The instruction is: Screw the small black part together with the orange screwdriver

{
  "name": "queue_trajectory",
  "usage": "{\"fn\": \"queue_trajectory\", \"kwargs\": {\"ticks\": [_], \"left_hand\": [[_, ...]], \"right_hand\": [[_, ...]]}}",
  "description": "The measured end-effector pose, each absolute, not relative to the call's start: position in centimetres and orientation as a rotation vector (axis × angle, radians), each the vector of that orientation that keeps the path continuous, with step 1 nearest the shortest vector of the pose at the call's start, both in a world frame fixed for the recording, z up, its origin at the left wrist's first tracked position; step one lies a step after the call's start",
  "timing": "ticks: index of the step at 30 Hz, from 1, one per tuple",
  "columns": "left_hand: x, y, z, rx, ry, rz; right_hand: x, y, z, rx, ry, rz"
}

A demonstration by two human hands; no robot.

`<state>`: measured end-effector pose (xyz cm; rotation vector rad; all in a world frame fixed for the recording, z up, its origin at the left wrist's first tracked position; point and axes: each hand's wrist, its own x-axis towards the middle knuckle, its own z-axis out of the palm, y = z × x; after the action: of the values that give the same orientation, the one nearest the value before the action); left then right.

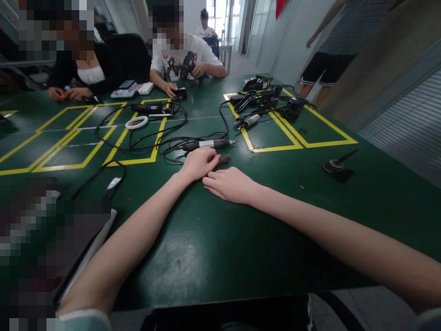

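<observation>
My left hand (200,163) is closed around a short dark cylindrical tool (225,159) with a reddish end, lying low over the green table. Most of this tool is hidden under the fingers. Right against it, my right hand (230,184) has its fingers curled together, and their tips meet the left hand's fingers. Whatever they pinch is covered. Just beyond both hands lies a pen-shaped powered tool (206,145) with a dark body, a pale band and a thin metal tip pointing right.
Black cables (144,138) loop over the yellow-taped table (193,257). A white tape roll (137,122) lies at left, several tools (255,99) at back right, and a small round container (333,166) at right. Across the table, one person (188,55) holds a dark power drill (188,65).
</observation>
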<state>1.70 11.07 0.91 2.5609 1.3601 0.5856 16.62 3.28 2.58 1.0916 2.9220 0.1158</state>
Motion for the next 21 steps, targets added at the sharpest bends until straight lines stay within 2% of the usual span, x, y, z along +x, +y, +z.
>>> {"fn": "queue_trajectory", "kwargs": {"ticks": [14, 21], "left_hand": [[1.6, 10.9, 1.1, 2.582, 1.329, 0.571], [1.6, 11.0, 1.0, 2.587, 1.329, 0.564]], "right_hand": [[36.1, 2.4, 1.9, 1.652, 2.614, 0.277], [39.9, 0.0, 3.4, 1.849, 2.309, 0.24]]}}
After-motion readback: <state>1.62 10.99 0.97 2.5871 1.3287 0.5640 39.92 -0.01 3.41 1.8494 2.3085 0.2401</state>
